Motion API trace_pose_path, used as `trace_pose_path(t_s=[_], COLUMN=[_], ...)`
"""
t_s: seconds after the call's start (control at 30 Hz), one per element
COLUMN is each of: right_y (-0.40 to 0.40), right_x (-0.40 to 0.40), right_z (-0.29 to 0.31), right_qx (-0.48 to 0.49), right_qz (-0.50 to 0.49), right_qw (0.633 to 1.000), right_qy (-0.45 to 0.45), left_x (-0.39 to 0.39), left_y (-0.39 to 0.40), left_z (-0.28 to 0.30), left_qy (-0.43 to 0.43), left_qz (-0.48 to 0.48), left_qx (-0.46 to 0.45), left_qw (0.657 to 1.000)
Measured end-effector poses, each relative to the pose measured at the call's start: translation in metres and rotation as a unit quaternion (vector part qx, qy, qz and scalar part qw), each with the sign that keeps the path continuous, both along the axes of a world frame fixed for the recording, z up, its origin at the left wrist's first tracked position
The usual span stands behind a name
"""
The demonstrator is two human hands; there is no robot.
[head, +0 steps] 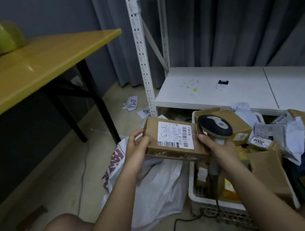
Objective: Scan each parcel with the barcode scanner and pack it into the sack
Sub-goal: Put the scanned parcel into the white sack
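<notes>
Currently the left hand [137, 148] grips the left end of a brown cardboard parcel [173, 139], fingers curled round its edge, label side up. A white shipping label [175, 135] with barcodes faces the camera. The right hand [218, 147] is wrapped round the handle of the barcode scanner [215, 128], thumb touching the parcel's right end; the scanner head sits just right of the parcel, over it. Below the parcel, a white sack [159, 184] lies open on the floor. Right of the parcel, a white perforated crate [220, 214] holds more boxes and grey mailers. Behind the parcel stands a white shelf rack [222, 81]; far left of it, a yellow table [29, 69].
</notes>
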State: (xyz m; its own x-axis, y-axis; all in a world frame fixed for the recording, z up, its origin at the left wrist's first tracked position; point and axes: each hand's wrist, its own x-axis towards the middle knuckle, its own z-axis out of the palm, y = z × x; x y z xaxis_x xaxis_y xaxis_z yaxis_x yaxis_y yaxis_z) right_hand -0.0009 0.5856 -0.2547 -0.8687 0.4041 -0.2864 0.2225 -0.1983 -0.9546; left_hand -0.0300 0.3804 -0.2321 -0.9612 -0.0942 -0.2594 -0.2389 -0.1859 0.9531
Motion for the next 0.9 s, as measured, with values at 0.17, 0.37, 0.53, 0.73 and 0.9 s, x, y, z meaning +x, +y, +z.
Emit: trace_pose_path(t_s=[0.17,0.37,0.53,0.73,0.9], right_y=[-0.027,-0.046,-0.052,-0.065,-0.088], right_x=[-0.006,-0.014,-0.018,-0.013,-0.018], right_z=[0.016,0.025,0.036,0.034,0.039], right_qx=[0.014,0.05,0.076,0.041,-0.075], right_qz=[0.061,0.08,0.109,-0.013,-0.054], right_qw=[0.998,0.994,0.988,0.995,0.994], right_qy=[0.026,0.052,0.083,0.091,0.064], left_x=[0.007,0.01,0.006,0.015,0.027], left_y=[-0.041,-0.075,-0.072,-0.052,-0.03], left_z=[0.009,0.015,0.019,0.016,0.01], left_qy=[0.021,0.041,0.035,-0.015,-0.069], left_qz=[-0.016,-0.178,-0.077,0.083,-0.015], left_qx=[-0.047,-0.179,-0.218,0.034,0.103], left_qw=[0.999,0.967,0.972,0.996,0.992])
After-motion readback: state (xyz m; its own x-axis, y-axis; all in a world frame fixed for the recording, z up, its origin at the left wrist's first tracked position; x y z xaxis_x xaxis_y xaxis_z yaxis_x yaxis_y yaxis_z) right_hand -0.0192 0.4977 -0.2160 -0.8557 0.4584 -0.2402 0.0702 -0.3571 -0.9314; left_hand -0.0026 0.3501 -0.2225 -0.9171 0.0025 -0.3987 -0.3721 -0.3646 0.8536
